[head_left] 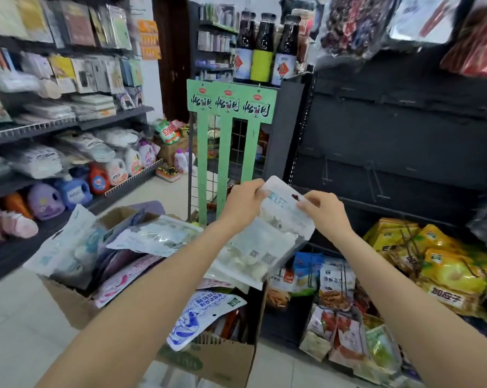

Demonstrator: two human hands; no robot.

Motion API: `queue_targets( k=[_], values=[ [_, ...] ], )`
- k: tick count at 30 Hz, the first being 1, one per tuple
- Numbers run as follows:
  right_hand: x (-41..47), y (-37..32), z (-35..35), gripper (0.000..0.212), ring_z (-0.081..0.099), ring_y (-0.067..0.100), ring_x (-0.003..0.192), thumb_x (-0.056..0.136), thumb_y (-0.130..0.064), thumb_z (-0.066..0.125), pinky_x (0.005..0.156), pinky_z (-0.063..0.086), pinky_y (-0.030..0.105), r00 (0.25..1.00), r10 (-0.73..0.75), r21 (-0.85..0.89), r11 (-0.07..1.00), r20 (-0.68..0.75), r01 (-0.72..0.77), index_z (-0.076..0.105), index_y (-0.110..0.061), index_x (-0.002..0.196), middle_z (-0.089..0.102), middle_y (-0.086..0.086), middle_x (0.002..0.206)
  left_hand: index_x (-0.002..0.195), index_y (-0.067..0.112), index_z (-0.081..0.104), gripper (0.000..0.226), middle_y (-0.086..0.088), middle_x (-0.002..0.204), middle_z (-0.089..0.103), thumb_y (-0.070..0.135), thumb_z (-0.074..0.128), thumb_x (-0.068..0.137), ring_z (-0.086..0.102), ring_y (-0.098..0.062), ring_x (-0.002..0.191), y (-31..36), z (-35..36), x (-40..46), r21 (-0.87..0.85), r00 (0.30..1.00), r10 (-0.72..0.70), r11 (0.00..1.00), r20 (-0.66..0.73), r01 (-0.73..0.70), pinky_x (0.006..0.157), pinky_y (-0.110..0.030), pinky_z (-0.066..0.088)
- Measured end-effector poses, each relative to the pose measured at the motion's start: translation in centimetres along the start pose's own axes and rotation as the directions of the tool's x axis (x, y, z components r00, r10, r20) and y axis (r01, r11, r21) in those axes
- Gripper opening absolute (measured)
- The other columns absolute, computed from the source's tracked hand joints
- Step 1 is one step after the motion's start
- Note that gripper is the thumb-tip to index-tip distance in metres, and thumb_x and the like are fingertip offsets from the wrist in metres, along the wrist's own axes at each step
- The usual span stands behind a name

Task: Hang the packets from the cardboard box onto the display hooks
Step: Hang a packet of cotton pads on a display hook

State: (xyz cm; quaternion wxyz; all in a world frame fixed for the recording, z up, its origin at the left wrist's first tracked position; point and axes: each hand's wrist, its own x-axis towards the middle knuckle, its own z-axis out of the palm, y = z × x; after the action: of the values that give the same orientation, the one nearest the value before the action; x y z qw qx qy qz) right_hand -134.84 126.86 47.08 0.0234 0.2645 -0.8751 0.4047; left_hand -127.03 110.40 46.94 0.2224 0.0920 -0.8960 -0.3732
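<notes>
At frame centre, your left hand (243, 201) and right hand (325, 210) pinch the top corners of a packet (267, 236) above the box (208, 359). It looks light, floppy, slippery; hold near its hang hole.

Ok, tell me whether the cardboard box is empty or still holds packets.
Still holds packets: the cardboard box is open, with several packets sticking out above its rim.

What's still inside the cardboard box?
The cardboard box holds a loose pile of packets: pale clear ones, a pink one, a blue-and-white one near the front. Whatever lies beneath them, down to the bottom, is covered.
</notes>
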Motion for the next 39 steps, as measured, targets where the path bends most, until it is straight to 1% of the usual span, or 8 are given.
queue_targets(
  k=[7, 10, 17, 21, 23, 27, 31, 39],
  values=[
    [-0.4, 3.8, -5.8, 0.016, 0.061, 0.022, 0.082, 0.088, -0.029, 0.065, 0.065, 0.042, 0.030, 0.984, 0.095, 0.148, 0.986, -0.149, -0.072, 0.067, -0.013, 0.085, 0.068, 0.005, 0.087, 0.063, 0.017, 0.031, 0.037, 0.003, 0.062, 0.033, 0.016, 0.047, 0.097, 0.031, -0.011, 0.055, 4.7, 2.5, 2.9, -0.157, 1.000, 0.004, 0.988, 0.009, -0.003, 0.049, -0.018, 0.026],
    [0.0, 6.8, -7.5, 0.041, 0.053, 0.025, 0.103, 0.090, -0.033, 0.061, 0.080, 0.041, 0.030, 0.933, 0.217, 0.070, 0.976, -0.288, -0.205, 0.051, -0.013, 0.124, 0.055, 0.011, 0.119, 0.058, 0.018, 0.035, 0.039, 0.003, 0.056, 0.038, 0.018, 0.052, 0.094, 0.037, -0.013, 0.054, 6.7, 5.6, 3.8, -0.127, 0.999, 0.047, 0.991, -0.009, -0.048, 0.055, -0.029, 0.029],
    [1.0, 13.4, -11.6, 0.065, 0.040, 0.027, 0.130, 0.095, -0.030, 0.052, 0.094, 0.043, 0.033, 0.950, 0.304, 0.138, 0.946, -0.067, -0.293, 0.021, -0.011, 0.149, 0.038, 0.004, 0.146, 0.059, 0.014, 0.035, 0.039, 0.001, 0.055, 0.037, 0.022, 0.055, 0.091, 0.038, -0.016, 0.055, 11.1, 14.2, 4.7, 0.010, 0.997, 0.041, 0.999, 0.063, -0.042, 0.056, -0.031, 0.028],
    [2.2, 17.1, -13.0, 0.097, 0.049, 0.031, 0.123, 0.079, -0.059, 0.065, 0.081, 0.056, 0.045, 0.790, 0.512, 0.609, 0.522, 0.337, -0.597, 0.019, -0.013, 0.150, 0.026, 0.003, 0.151, 0.068, 0.017, 0.056, 0.026, 0.003, 0.059, 0.050, 0.028, 0.054, 0.092, 0.049, -0.018, 0.061, 13.1, 19.5, 3.4, 0.180, 0.976, 0.179, 0.963, 0.125, -0.200, 0.057, -0.030, 0.031],
    [2.9, 19.1, -13.1, 0.077, 0.056, 0.036, 0.112, 0.085, -0.036, 0.068, 0.073, 0.057, 0.044, 0.770, 0.502, 0.684, 0.399, 0.394, -0.610, 0.028, -0.008, 0.144, 0.034, 0.006, 0.142, 0.087, 0.020, 0.068, 0.025, -0.001, 0.074, 0.064, 0.032, 0.048, 0.095, 0.058, -0.023, 0.076, 14.1, 22.1, 2.6, 0.351, 0.945, 0.261, 0.881, 0.196, -0.317, 0.060, -0.029, 0.033],
    [3.3, 22.1, -13.3, 0.031, 0.057, 0.035, 0.091, 0.084, 0.020, 0.047, 0.043, 0.052, 0.027, 0.802, 0.513, 0.573, 0.574, 0.306, -0.585, 0.048, 0.014, 0.114, 0.050, 0.023, 0.114, 0.107, 0.026, 0.070, 0.034, 0.000, 0.089, 0.070, 0.043, 0.042, 0.097, 0.061, -0.022, 0.084, 14.0, 26.0, 2.2, 0.449, 0.904, 0.283, 0.795, 0.321, -0.409, 0.065, -0.029, 0.041],
    [3.8, 24.4, -14.1, 0.016, 0.057, 0.022, 0.066, 0.082, 0.017, 0.055, 0.048, 0.047, 0.020, 0.858, 0.397, 0.402, 0.763, 0.325, -0.506, 0.063, 0.014, 0.096, 0.058, 0.013, 0.078, 0.110, 0.032, 0.069, 0.027, 0.006, 0.097, 0.072, 0.044, 0.051, 0.093, 0.064, -0.014, 0.089, 12.6, 27.2, 3.2, 0.232, 0.930, 0.110, 0.952, 0.352, -0.201, 0.079, -0.033, 0.050],
    [7.8, 27.0, -14.1, 0.016, 0.060, 0.013, 0.085, 0.085, 0.001, 0.063, 0.066, 0.045, 0.019, 0.941, 0.255, 0.275, 0.910, 0.223, -0.312, 0.073, -0.009, 0.092, 0.067, 0.000, 0.084, 0.142, 0.007, 0.032, 0.059, -0.011, 0.141, 0.044, 0.013, 0.060, 0.091, 0.043, -0.024, 0.129, 8.3, 28.2, 10.3, 0.048, 0.955, -0.109, 0.994, 0.275, 0.100, 0.103, -0.029, 0.036]
  ],
)
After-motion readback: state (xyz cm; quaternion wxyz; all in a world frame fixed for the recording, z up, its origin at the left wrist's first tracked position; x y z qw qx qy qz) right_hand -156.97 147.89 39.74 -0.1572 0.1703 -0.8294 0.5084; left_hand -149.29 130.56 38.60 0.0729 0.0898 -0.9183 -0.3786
